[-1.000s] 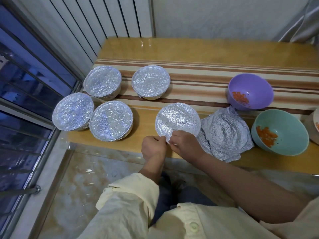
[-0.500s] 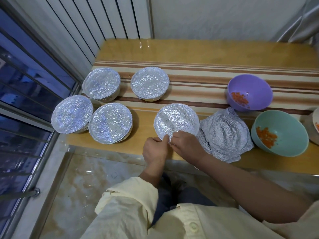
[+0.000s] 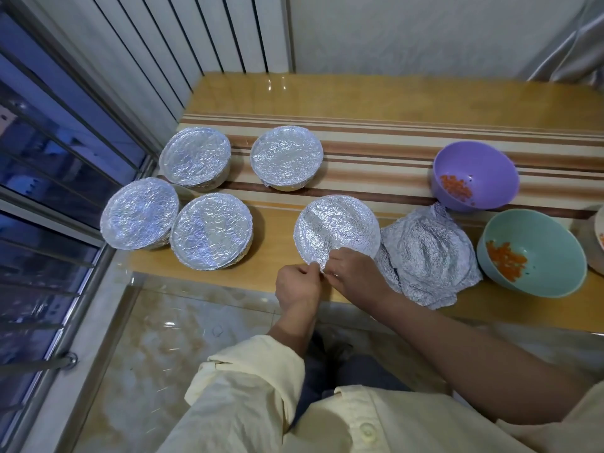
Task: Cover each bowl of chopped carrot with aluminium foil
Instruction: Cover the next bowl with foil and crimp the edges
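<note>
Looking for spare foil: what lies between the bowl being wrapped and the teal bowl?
Head view: a crumpled foil pile lies between the bowl being wrapped and the teal bowl.

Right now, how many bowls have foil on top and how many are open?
Foil-covered bowls: 5
Open bowls: 3, one cut off at the right edge
Total: 8 bowls
</note>
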Demonstrator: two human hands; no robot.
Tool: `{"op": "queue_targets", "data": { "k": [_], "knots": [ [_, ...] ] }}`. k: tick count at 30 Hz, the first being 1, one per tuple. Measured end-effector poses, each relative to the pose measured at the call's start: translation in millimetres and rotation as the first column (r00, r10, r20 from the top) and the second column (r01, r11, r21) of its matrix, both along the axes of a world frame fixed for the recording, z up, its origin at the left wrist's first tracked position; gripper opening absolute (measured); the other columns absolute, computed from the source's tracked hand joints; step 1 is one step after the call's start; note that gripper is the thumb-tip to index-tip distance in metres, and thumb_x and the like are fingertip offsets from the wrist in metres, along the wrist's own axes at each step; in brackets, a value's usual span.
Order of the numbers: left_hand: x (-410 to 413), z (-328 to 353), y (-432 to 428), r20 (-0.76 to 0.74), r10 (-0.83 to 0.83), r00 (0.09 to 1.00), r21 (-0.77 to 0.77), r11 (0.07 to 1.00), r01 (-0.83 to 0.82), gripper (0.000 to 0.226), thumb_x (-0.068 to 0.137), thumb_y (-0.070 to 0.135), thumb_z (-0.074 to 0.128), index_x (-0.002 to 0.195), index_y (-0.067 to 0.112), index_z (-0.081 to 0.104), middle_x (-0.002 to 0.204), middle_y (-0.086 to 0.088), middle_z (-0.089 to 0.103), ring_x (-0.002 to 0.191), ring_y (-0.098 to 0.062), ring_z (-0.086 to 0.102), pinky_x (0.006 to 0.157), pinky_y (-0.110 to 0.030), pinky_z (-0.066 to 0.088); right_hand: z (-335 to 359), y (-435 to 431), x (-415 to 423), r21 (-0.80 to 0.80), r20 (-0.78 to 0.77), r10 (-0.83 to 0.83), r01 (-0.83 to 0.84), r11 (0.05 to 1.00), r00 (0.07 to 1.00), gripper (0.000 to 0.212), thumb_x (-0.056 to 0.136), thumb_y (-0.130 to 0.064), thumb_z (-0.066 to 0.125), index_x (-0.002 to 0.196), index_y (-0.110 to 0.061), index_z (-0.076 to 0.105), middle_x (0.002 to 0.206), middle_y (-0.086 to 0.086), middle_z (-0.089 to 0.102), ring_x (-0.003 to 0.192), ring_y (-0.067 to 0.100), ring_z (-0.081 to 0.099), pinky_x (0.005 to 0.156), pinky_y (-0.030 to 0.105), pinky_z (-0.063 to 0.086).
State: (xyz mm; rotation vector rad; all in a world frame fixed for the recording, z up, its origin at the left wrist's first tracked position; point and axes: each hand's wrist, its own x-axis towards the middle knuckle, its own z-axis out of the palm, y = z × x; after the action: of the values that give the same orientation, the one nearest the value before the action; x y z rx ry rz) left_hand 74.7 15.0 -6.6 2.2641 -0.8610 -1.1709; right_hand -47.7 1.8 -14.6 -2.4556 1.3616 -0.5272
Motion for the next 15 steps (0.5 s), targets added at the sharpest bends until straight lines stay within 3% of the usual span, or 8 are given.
{"op": "queue_targets", "data": {
  "k": [3, 7, 11, 15],
  "knots": [
    [1.3, -0.2, -3.5, 0.012, -0.001, 1.0, -0.013, 1.0, 0.001, 0.027, 0.087, 0.034, 0.064, 0.071, 0.014, 0.073, 0.079, -0.009, 0.073, 0.083, -0.033, 0.067, 0.066, -0.026, 0.041, 0.4, -2.6, -0.5, -0.006, 0.008, -0.019, 0.019, 1.0, 1.0, 0.018, 0.068, -0.007, 0.073, 0.058, -0.008, 0.059, 0.061, 0.003, 0.052, 0.058, 0.023, 0.054, 0.045, 0.026, 0.038],
    [1.6, -3.5, -1.3, 0.019, -0.033, 0.999, 0.003, 0.999, 0.033, 0.041, 0.084, 0.054, 0.062, 0.076, 0.017, 0.075, 0.079, -0.005, 0.073, 0.081, -0.028, 0.066, 0.066, -0.027, 0.041, 0.0, -2.3, -1.1, 0.0, 0.02, -0.023, 0.023, 1.0, 1.0, 0.013, 0.071, -0.009, 0.065, 0.058, -0.008, 0.061, 0.06, 0.003, 0.052, 0.057, 0.023, 0.054, 0.044, 0.027, 0.039],
    [2.5, -5.1, 0.4, 0.063, -0.071, 0.995, -0.014, 0.997, 0.072, 0.03, 0.089, 0.036, 0.062, 0.078, 0.012, 0.075, 0.081, -0.008, 0.072, 0.084, -0.031, 0.067, 0.065, -0.027, 0.039, -3.1, 0.8, -0.4, 0.012, 0.008, -0.011, 0.011, 1.0, 1.0, 0.014, 0.071, -0.012, 0.062, 0.058, -0.008, 0.061, 0.061, 0.003, 0.053, 0.057, 0.022, 0.054, 0.044, 0.028, 0.041],
    [6.6, -3.5, -3.5, 0.078, -0.083, 0.994, 0.016, 0.996, 0.082, 0.028, 0.084, 0.031, 0.065, 0.068, 0.009, 0.069, 0.076, -0.017, 0.068, 0.084, -0.038, 0.065, 0.061, -0.027, 0.036, -5.4, 0.6, 2.7, 0.032, 0.02, -0.02, 0.02, 0.999, 1.0, 0.015, 0.071, -0.012, 0.063, 0.057, -0.007, 0.062, 0.06, 0.003, 0.053, 0.056, 0.023, 0.055, 0.042, 0.028, 0.041]
  ]
}}
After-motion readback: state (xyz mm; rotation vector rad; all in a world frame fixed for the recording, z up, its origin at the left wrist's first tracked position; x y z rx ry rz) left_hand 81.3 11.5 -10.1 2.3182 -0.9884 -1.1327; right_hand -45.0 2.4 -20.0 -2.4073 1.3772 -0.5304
